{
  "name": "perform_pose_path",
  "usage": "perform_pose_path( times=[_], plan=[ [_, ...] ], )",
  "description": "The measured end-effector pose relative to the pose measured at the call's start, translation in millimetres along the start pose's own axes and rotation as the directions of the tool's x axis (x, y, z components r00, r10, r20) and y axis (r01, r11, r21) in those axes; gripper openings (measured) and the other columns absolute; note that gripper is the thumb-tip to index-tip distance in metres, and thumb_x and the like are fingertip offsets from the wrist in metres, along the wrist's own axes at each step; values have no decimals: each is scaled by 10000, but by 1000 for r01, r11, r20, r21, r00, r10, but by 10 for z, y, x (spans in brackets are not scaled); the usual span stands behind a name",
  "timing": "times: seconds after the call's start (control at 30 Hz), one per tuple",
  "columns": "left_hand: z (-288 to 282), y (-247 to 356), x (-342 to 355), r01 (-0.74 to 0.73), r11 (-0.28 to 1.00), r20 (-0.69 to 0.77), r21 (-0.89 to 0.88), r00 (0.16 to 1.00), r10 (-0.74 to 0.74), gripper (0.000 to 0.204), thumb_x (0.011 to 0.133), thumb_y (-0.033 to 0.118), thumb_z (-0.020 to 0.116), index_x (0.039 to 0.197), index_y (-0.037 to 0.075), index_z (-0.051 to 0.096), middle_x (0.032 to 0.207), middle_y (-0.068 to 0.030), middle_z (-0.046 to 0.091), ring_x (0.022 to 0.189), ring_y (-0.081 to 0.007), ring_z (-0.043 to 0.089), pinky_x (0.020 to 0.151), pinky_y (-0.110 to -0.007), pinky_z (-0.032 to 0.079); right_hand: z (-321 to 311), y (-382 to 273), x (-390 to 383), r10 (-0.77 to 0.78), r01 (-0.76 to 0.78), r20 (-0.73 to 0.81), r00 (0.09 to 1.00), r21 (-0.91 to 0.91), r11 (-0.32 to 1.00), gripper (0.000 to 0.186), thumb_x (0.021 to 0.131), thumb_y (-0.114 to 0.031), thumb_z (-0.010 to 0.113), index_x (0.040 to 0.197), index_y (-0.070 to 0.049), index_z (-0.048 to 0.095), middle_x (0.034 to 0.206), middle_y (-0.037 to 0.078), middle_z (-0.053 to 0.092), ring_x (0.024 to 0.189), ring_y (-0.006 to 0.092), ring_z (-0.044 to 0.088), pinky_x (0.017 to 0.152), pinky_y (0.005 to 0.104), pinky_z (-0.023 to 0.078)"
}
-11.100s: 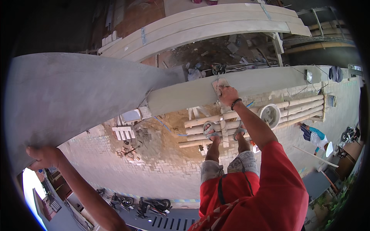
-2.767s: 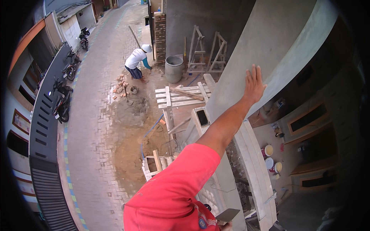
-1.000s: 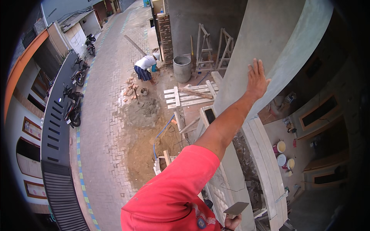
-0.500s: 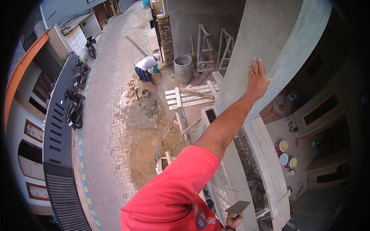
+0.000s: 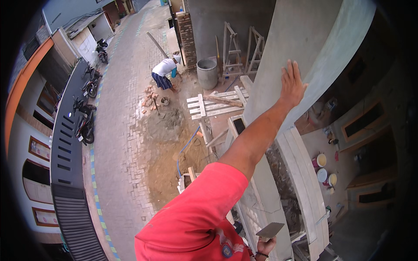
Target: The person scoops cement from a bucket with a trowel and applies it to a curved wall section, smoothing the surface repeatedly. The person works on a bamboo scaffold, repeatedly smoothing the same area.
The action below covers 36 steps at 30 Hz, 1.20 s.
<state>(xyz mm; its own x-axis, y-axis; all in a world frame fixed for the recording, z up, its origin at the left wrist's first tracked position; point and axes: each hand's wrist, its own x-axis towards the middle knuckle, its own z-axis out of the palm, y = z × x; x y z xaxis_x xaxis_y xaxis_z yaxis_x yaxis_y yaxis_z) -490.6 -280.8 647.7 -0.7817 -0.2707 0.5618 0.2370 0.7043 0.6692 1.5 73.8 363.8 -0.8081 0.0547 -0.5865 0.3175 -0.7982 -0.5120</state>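
Observation:
My left hand [image 5: 292, 89], at the end of a red sleeve, lies flat with fingers stretched on a tall grey plastered column [image 5: 305, 39]. Low in the view, my right hand [image 5: 266, 247] grips a trowel [image 5: 271, 229] by its handle. Its flat grey blade faces upward, and the handle is mostly hidden by the fingers. Below the column runs a ledge of grey, smooth-edged concrete [image 5: 300, 169], close to the trowel.
Down on the paved lane [image 5: 117, 130], a person [image 5: 164, 71] bends beside broken bricks [image 5: 150, 93] and a grey mortar heap [image 5: 167, 124]. Wooden trestles [image 5: 233, 52], a white slatted platform [image 5: 213, 106], and a concrete cylinder [image 5: 207, 74] stand nearby. Paint buckets [image 5: 321, 160] sit at right.
My left hand has shifted slightly up the column, its fingers straighter. My right hand has moved a little up and right with the trowel. The bent person below stays nearly in place.

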Motion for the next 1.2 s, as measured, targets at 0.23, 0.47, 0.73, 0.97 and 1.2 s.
perform_pose_path(
  times=[0.23,0.47,0.73,0.97,1.2],
  plan=[
    [20,-54,-45,-19,998,-24,53,1000,20,915,869,255,620,1433,-72,-23,1482,-323,-9,1319,-562,136,1091,-546,189,181,83,-120,40,-39,-37,999,27,999,392,809,-220,561,1193,-143,541,1114,39,610,1012,242,611,811,434,533],
    [-1,-37,112,-56,998,-62,24,996,58,936,857,271,646,1432,-61,-13,1492,-304,23,1318,-547,168,1093,-545,206,316,113,-174,-68,66,36,997,71,995,412,811,-151,554,1218,-128,502,1158,43,582,1047,221,581,888,399,492],
    [59,-268,276,-206,967,-64,153,974,218,918,901,317,586,1391,-126,-52,1450,-352,36,1359,-493,99,1108,-538,190,295,159,-601,-157,160,-28,987,203,966,450,852,-179,573,1277,-81,463,1192,82,563,1068,234,577,936,412,468],
    [59,-485,442,-290,936,-76,202,948,310,929,907,346,576,1350,-201,-30,1419,-380,64,1343,-496,106,1112,-537,152,18,165,-1116,-208,230,-98,973,416,880,367,935,-261,466,1228,-46,520,1134,106,613,1015,250,610,869,388,509],
    [17,-376,455,-214,964,-28,157,975,221,963,908,374,563,1356,-194,-72,1439,-375,15,1368,-479,32,1138,-524,97,-745,451,-1430,-115,236,-264,958,492,838,336,947,-262,446,1186,-46,541,1086,86,631,972,237,624,834,382,519]
  ],
)
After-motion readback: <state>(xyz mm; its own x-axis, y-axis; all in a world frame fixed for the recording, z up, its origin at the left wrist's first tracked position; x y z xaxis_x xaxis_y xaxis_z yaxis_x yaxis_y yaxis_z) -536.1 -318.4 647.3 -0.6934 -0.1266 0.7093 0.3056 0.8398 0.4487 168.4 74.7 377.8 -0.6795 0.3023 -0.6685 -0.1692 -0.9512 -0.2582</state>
